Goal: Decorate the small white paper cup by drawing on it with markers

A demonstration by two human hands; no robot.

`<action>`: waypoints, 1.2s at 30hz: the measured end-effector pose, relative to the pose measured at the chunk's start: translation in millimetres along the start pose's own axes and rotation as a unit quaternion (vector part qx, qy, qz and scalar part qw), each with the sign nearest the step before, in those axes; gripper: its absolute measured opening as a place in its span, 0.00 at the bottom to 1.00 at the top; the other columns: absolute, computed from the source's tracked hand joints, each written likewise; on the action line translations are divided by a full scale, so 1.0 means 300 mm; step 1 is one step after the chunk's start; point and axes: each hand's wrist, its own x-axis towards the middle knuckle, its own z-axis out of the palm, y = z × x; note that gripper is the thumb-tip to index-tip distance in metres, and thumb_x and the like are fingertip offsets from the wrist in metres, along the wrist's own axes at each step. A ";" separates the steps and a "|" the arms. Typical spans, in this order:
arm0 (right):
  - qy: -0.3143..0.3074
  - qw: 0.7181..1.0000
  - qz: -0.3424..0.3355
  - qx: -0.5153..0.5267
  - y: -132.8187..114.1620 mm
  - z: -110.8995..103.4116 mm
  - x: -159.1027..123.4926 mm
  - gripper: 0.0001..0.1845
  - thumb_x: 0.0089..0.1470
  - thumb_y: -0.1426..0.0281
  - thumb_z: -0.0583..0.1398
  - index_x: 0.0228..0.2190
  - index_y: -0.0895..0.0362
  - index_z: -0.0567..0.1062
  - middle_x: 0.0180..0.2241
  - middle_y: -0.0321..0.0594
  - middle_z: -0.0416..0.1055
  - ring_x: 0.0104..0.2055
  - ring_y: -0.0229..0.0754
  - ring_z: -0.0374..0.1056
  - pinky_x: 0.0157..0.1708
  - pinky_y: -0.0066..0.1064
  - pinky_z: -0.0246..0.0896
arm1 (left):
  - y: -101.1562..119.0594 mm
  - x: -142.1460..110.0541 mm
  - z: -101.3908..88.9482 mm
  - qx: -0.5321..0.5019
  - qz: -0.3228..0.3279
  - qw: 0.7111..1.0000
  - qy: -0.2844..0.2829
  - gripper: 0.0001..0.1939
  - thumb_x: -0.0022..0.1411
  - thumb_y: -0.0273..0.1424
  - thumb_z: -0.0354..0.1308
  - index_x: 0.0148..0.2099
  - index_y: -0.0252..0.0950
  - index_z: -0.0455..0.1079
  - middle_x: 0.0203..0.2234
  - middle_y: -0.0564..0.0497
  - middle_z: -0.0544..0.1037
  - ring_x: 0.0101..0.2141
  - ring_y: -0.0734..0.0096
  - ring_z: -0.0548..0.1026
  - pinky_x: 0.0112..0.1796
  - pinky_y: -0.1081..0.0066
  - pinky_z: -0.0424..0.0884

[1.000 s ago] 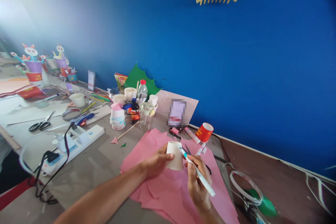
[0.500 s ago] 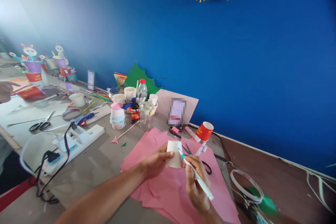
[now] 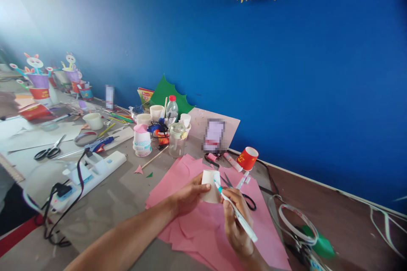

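My left hand (image 3: 192,192) grips a white paper cup (image 3: 210,192) from its left side, thumb on the near face. In my right hand (image 3: 237,216) is a white marker with a blue tip (image 3: 240,216), its tip touching the cup's upper right side. A short blue mark shows by the tip. Both hands are above sheets of pink paper (image 3: 203,241). Black-handled scissors (image 3: 249,202) lie partly hidden behind my right hand. A marker cap (image 3: 244,179) rests on the pink paper just beyond.
A red paper cup (image 3: 247,159) lies tilted behind the paper. To the left stand a glass jar (image 3: 177,142), stacked decorated cups (image 3: 142,142) and a bottle (image 3: 172,109). A corded power strip (image 3: 108,169) and a glue gun (image 3: 98,144) lie further left, near another person's blurred hand (image 3: 8,106).
The marker tip has shifted slightly left and up on the cup, and a little more blue shows there. At far left, the other person's hand has moved.
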 end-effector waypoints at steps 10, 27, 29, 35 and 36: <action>0.002 1.000 -0.002 -0.006 0.004 -0.003 -0.004 0.10 0.62 0.75 0.53 0.42 0.56 0.72 0.36 0.43 0.71 0.37 0.42 0.72 0.33 0.31 0.69 | 0.002 -0.001 -0.001 0.009 -0.003 1.000 -0.005 0.23 0.52 0.33 0.69 0.50 0.34 0.70 0.37 0.46 0.78 0.37 0.64 0.76 0.39 0.68 0.69; 0.000 1.000 0.009 -0.025 -0.013 -0.006 0.011 0.10 0.63 0.73 0.52 0.42 0.55 0.72 0.31 0.40 0.71 0.31 0.40 0.70 0.31 0.31 0.69 | -0.002 -0.004 0.003 0.006 0.002 1.000 -0.001 0.24 0.52 0.33 0.69 0.51 0.35 0.70 0.39 0.45 0.79 0.36 0.62 0.77 0.40 0.66 0.69; 0.000 1.000 0.010 -0.023 -0.012 -0.005 0.008 0.09 0.63 0.73 0.52 0.42 0.55 0.72 0.32 0.40 0.71 0.31 0.41 0.70 0.31 0.32 0.69 | 0.001 -0.005 0.006 0.015 0.002 1.000 -0.005 0.24 0.52 0.34 0.69 0.50 0.34 0.70 0.38 0.44 0.80 0.36 0.62 0.78 0.39 0.67 0.69; -0.002 1.000 0.002 -0.021 -0.008 -0.003 0.003 0.09 0.63 0.73 0.52 0.43 0.55 0.71 0.34 0.41 0.71 0.35 0.41 0.71 0.32 0.32 0.69 | 0.010 -0.007 0.012 0.018 -0.001 1.000 0.000 0.25 0.51 0.34 0.70 0.51 0.34 0.70 0.39 0.44 0.79 0.38 0.60 0.77 0.40 0.67 0.67; -0.002 1.000 0.001 -0.021 -0.008 -0.002 0.004 0.09 0.63 0.73 0.52 0.43 0.55 0.71 0.34 0.41 0.71 0.35 0.41 0.71 0.33 0.32 0.69 | 0.010 -0.007 0.013 0.019 -0.001 1.000 0.003 0.26 0.51 0.34 0.70 0.51 0.34 0.70 0.39 0.44 0.79 0.38 0.61 0.77 0.39 0.67 0.67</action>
